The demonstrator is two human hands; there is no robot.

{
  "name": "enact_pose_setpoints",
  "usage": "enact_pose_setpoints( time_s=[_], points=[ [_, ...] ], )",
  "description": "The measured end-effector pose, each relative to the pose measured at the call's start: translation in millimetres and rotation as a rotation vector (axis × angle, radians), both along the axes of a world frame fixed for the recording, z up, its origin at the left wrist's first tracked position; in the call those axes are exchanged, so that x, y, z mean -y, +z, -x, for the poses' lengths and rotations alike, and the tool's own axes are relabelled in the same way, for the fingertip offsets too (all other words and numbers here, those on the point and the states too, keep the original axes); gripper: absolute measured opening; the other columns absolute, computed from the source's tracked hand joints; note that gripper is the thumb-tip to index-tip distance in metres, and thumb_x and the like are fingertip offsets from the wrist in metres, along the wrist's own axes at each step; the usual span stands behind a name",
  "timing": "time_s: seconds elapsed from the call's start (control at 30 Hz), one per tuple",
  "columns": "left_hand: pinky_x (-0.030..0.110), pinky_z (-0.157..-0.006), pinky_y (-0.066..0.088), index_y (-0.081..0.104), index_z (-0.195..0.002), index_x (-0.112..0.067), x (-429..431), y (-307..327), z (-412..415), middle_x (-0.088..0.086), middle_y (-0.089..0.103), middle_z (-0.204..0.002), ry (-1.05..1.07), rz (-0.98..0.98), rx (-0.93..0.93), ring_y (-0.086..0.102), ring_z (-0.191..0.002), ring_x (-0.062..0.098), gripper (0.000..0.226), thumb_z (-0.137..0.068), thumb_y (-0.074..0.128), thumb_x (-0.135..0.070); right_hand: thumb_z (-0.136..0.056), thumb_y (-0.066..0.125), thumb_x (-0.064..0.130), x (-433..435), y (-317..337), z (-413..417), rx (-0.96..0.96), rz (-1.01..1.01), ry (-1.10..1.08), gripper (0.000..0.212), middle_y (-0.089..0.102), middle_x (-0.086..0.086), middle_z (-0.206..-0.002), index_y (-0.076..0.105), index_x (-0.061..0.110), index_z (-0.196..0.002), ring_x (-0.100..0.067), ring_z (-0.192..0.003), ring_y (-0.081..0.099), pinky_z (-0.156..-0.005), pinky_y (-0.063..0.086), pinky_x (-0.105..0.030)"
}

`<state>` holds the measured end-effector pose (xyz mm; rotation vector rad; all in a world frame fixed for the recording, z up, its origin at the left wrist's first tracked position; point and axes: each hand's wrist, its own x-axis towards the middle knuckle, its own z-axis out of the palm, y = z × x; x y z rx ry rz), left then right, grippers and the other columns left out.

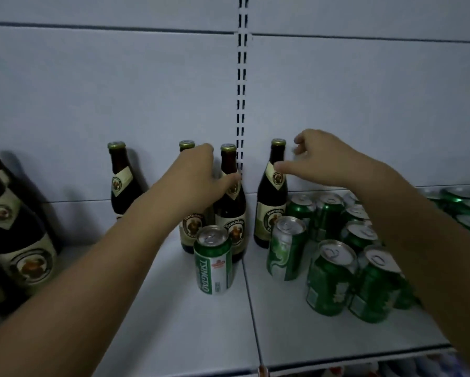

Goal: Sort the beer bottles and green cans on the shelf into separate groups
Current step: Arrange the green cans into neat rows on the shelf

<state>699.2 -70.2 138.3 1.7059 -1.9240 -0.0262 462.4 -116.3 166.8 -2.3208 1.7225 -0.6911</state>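
Brown beer bottles with cream labels stand along the back of the white shelf (pixel 174 308). My left hand (pixel 201 175) wraps the neck of one bottle (pixel 191 227), pressed close to a second bottle (pixel 232 213). My right hand (pixel 320 159) hovers with fingers spread beside the neck of a third bottle (pixel 273 202), thumb at its neck label, not closed on it. A fourth bottle (pixel 122 180) stands apart further left. One green Tsingtao can (pixel 214 261) stands in front of the two middle bottles. Several green cans (pixel 334 254) cluster on the right.
Large bottles (pixel 13 235) of the same kind fill the near left edge. More green cans (pixel 467 210) sit at the far right behind my right forearm. A slotted upright (pixel 242 104) divides the back panel. The shelf's front edge (pixel 350 357) runs below.
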Motion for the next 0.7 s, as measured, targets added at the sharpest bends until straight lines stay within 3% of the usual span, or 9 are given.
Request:
enact_pose_setpoints(
  time_s=[0.07, 0.13, 0.2, 0.27, 0.37, 0.5, 0.6, 0.7],
  points=[
    [0.042, -0.08, 0.058, 0.061, -0.102, -0.011, 11, -5, 4, 0.005, 0.067, -0.095, -0.026, -0.026, -0.017, 0.065, -0.087, 0.019, 0.047, -0.087, 0.072, -0.054, -0.08, 0.08, 0.055, 17, -3, -6, 0.027, -0.088, 0.018, 0.076, 0.066, -0.027, -0.122, 0.064, -0.007, -0.122, -0.039, -0.107, 0.066, -0.091, 0.055, -0.05],
    [0.038, -0.072, 0.058, 0.063, -0.095, -0.011, 16, -13, 8, 0.005, 0.068, -0.085, -0.049, -0.079, -0.019, 0.067, -0.08, 0.019, 0.041, -0.087, 0.075, -0.049, -0.079, 0.083, 0.049, 29, -12, -11, 0.038, -0.154, 0.036, 0.055, 0.072, -0.019, -0.104, 0.072, 0.002, -0.105, -0.031, -0.097, 0.069, -0.074, 0.053, -0.037],
    [0.032, -0.063, 0.054, 0.064, -0.089, -0.013, 18, -19, 9, 0.003, 0.069, -0.079, -0.084, -0.114, -0.03, 0.067, -0.076, 0.016, 0.035, -0.087, 0.077, -0.045, -0.077, 0.086, 0.041, 35, -21, -14, 0.037, -0.186, 0.054, 0.044, 0.072, -0.007, -0.097, 0.072, 0.009, -0.103, -0.023, -0.095, 0.069, -0.07, 0.051, -0.03],
    [0.026, -0.058, 0.049, 0.065, -0.084, -0.017, 17, -23, 8, -0.002, 0.07, -0.076, -0.116, -0.114, -0.054, 0.066, -0.073, 0.01, 0.029, -0.086, 0.079, -0.043, -0.073, 0.09, 0.034, 35, -28, -13, 0.07, -0.193, 0.077, 0.046, 0.073, -0.002, -0.101, 0.07, 0.012, -0.108, -0.019, -0.097, 0.069, -0.077, 0.054, -0.029],
    [0.026, -0.063, 0.053, 0.066, -0.082, -0.02, 14, -25, 6, -0.006, 0.072, -0.078, -0.155, -0.127, -0.066, 0.067, -0.074, 0.006, 0.03, -0.077, 0.086, -0.042, -0.068, 0.094, 0.026, 31, -40, -12, 0.096, -0.191, 0.113, 0.061, 0.07, 0.002, -0.106, 0.059, 0.015, -0.116, -0.015, -0.096, 0.067, -0.079, 0.054, -0.029],
    [0.015, -0.058, 0.041, 0.054, -0.084, -0.027, 8, -27, 10, -0.013, 0.062, -0.08, -0.14, -0.106, -0.089, 0.055, -0.072, -0.004, 0.038, -0.074, 0.091, -0.031, -0.067, 0.095, 0.024, 29, -51, -13, 0.118, -0.119, 0.131, 0.075, 0.064, 0.001, -0.114, 0.047, 0.02, -0.125, -0.019, -0.103, 0.062, -0.085, 0.051, -0.033],
    [0.016, -0.058, 0.042, 0.054, -0.079, -0.028, 7, -26, 12, -0.013, 0.062, -0.077, -0.135, -0.093, -0.096, 0.06, -0.073, 0.003, 0.037, -0.075, 0.09, -0.028, -0.064, 0.096, 0.026, 29, -51, -9, 0.121, -0.079, 0.14, 0.07, 0.065, 0.001, -0.112, 0.053, 0.02, -0.119, -0.02, -0.103, 0.064, -0.085, 0.053, -0.034],
    [0.026, -0.066, 0.049, 0.058, -0.094, -0.021, 4, -27, 15, -0.006, 0.066, -0.088, -0.101, -0.064, -0.087, 0.063, -0.083, 0.012, 0.042, -0.072, 0.092, -0.031, -0.065, 0.095, 0.027, 21, -44, -4, 0.141, -0.023, 0.156, 0.074, 0.065, 0.001, -0.113, 0.054, 0.017, -0.125, -0.018, -0.102, 0.063, -0.077, 0.051, -0.027]
  ],
)
